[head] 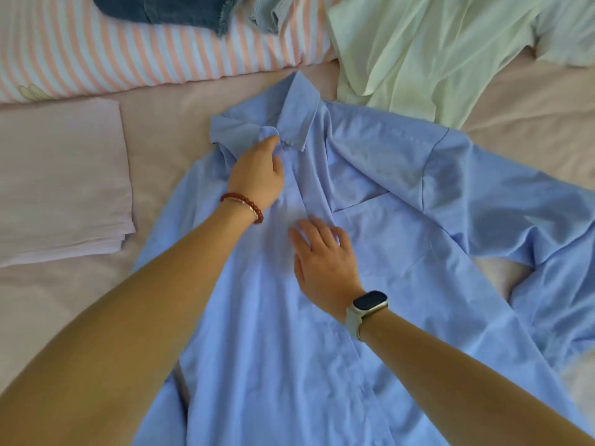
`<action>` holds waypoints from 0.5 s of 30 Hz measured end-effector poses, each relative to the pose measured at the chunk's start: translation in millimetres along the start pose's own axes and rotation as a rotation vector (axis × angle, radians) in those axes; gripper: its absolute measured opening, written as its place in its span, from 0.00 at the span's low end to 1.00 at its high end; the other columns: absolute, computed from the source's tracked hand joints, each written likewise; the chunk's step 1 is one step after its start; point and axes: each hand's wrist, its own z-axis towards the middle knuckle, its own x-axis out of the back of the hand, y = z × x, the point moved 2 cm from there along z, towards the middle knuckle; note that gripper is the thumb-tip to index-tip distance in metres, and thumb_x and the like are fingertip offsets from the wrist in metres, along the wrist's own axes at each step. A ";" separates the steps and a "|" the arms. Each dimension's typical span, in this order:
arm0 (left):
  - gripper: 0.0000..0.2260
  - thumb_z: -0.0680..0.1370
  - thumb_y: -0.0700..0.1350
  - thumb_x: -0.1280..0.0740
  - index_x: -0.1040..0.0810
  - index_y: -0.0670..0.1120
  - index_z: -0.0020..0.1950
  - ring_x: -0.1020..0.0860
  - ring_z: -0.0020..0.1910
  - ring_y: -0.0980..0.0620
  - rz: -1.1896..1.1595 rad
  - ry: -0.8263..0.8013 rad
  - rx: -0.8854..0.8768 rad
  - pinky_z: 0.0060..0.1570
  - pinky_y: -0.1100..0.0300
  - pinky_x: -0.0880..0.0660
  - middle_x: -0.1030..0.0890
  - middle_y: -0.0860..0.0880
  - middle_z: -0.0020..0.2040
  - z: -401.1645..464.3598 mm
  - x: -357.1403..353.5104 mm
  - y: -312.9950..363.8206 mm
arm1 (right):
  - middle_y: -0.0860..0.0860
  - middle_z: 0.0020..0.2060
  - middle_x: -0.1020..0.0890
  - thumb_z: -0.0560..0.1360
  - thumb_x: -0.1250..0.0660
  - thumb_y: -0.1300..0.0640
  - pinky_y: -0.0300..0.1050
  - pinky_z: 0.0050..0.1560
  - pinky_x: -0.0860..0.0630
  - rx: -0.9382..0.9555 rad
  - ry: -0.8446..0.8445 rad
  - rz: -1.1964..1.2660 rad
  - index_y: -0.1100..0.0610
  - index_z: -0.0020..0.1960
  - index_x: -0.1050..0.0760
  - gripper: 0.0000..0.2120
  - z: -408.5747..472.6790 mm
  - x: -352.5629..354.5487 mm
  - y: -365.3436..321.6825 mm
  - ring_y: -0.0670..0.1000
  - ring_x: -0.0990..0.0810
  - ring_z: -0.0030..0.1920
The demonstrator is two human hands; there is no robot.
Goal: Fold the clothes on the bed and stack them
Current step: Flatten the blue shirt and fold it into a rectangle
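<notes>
Pinching the placket just under the collar (291,111), the left hand (257,172) curls its fingers round a small bunch of blue cloth; a red bead bracelet (243,206) circles that wrist. Right hand (325,262): fingers straight and spread, palm down, pressing flat on the shirt front beside the button strip, holding nothing; a pale-strapped watch (368,305) sits on its wrist.

Blue shirt (402,252): spread front-up on the bed, collar towards the far side, body running down to the near edge, one sleeve (531,214) thrown out to the right and doubled back on itself, cloth creased around the chest pocket.

Pale green garment (428,59): unfolded, rumpled, lying beyond the shirt's right shoulder, its lower edge just beside the shirt.

Folded lilac piece (61,185): flat, squared, to the left of the shirt, apart from it.

Striped pink-and-white pillow (128,56): across the far left, with denim items (167,9) lying on top.

Pink bedsheet (531,104): beneath everything.
</notes>
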 end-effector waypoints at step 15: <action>0.19 0.78 0.44 0.43 0.35 0.44 0.70 0.39 0.70 0.43 0.368 -0.290 0.047 0.66 0.45 0.39 0.38 0.43 0.71 -92.2 -40.7 40.0 | 0.61 0.63 0.28 0.75 0.39 0.64 0.58 0.63 0.35 -0.746 0.047 0.260 0.64 0.64 0.29 0.17 -154.5 53.0 135.4 0.63 0.32 0.65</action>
